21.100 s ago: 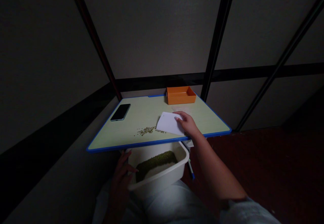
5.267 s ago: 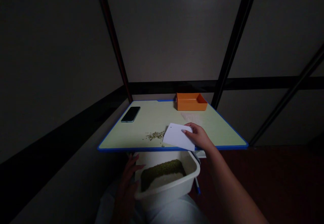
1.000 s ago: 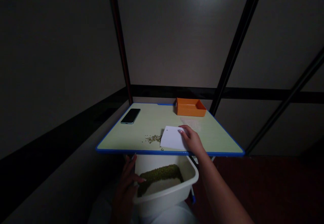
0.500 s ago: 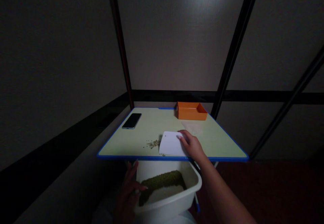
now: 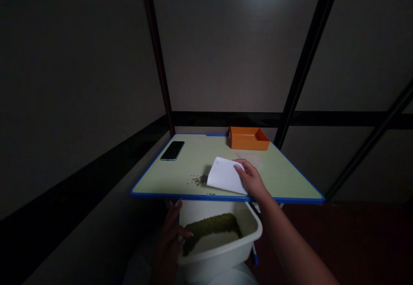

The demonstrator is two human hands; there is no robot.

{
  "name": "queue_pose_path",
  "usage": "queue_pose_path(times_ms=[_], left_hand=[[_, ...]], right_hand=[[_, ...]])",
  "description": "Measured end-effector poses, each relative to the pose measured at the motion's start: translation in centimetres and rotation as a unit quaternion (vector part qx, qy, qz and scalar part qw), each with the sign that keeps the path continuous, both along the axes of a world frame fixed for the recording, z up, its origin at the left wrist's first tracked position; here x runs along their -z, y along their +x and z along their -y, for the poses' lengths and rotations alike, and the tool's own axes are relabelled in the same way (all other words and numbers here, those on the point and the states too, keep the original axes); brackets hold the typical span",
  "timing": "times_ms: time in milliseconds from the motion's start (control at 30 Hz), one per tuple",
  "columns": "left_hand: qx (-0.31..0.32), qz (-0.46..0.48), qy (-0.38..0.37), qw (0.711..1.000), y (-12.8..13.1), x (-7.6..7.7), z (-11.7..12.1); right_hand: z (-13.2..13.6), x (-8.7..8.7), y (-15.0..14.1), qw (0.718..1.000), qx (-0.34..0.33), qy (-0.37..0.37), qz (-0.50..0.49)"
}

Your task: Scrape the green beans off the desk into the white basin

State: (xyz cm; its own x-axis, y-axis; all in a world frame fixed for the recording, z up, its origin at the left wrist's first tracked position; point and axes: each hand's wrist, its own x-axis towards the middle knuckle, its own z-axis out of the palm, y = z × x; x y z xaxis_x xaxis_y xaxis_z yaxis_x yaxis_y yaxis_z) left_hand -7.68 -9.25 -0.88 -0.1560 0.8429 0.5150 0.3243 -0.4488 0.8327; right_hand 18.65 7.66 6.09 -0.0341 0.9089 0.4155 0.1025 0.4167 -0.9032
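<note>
My right hand (image 5: 252,181) grips a white plastic scraper card (image 5: 225,176) held on edge against the pale green tabletop (image 5: 190,160). A small heap of green beans (image 5: 200,179) lies just left of the card. Below the table's near edge, my left hand (image 5: 170,242) holds the rim of a white tub (image 5: 226,252) resting on my lap. The tub holds a layer of green beans (image 5: 209,226) over something pale.
A dark phone (image 5: 172,150) lies at the table's far left. An orange tray (image 5: 248,138) stands at the far edge. The table has a blue rim (image 5: 226,198). Dark metal poles (image 5: 305,57) rise behind it against a grey wall.
The card has shifted slightly left against the beans, which now sit in a tighter heap. The view has drifted a little; my left hand stays on the tub.
</note>
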Motion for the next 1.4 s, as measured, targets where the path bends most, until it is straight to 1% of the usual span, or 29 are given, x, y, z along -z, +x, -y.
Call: queue_pose_path(times_ms=[100, 200, 267, 400, 467, 533, 700, 933, 1033, 1167, 1300, 1400], left_hand=[[0.0, 0.006, -0.002, 1.0, 0.1, -0.4, 0.2], [0.004, 0.009, 0.004, 1.0, 0.0, -0.2, 0.1], [0.003, 0.01, 0.01, 1.0, -0.1, 0.2, -0.1], [-0.005, 0.01, 0.042, 0.999, -0.4, 1.5, -0.8], [-0.005, 0.002, 0.05, 0.999, -0.6, 2.0, -1.1], [-0.003, 0.001, 0.05, 0.999, -0.6, 2.2, -1.1], [-0.001, -0.002, 0.046, 0.999, -0.4, 1.8, -0.8], [-0.002, 0.006, 0.048, 0.999, -0.4, 2.0, -1.0], [-0.002, 0.006, 0.039, 0.999, -0.4, 1.9, -1.0], [-0.01, 0.006, 0.032, 0.999, -0.3, 1.1, -0.7], [0.01, -0.007, 0.018, 1.0, -0.2, -0.1, -0.3], [0.018, -0.008, 0.017, 1.0, -0.2, -0.6, -0.1]], right_hand=[[0.4, 0.0, 0.2, 0.999, 0.009, -0.024, -0.028], [0.7, 0.0, 0.1, 0.999, 0.027, -0.021, -0.019], [0.7, 0.0, 0.1, 0.999, 0.034, -0.011, -0.009], [0.7, 0.0, 0.2, 0.999, 0.03, 0.01, -0.015], [0.7, 0.0, 0.3, 0.999, 0.039, 0.009, -0.024], [0.7, -0.1, 0.3, 0.998, 0.05, -0.004, -0.033], [0.8, 0.0, 0.2, 0.998, 0.047, -0.029, -0.041], [0.8, 0.2, 0.2, 0.999, 0.032, 0.009, 0.027], [0.9, 0.2, 0.2, 0.998, 0.02, 0.004, 0.052], [0.9, 0.3, 0.3, 0.997, 0.017, 0.004, 0.078], [0.7, 0.5, 0.3, 0.994, 0.019, 0.009, 0.107], [0.7, 0.6, 0.3, 0.993, 0.017, 0.012, 0.118]])
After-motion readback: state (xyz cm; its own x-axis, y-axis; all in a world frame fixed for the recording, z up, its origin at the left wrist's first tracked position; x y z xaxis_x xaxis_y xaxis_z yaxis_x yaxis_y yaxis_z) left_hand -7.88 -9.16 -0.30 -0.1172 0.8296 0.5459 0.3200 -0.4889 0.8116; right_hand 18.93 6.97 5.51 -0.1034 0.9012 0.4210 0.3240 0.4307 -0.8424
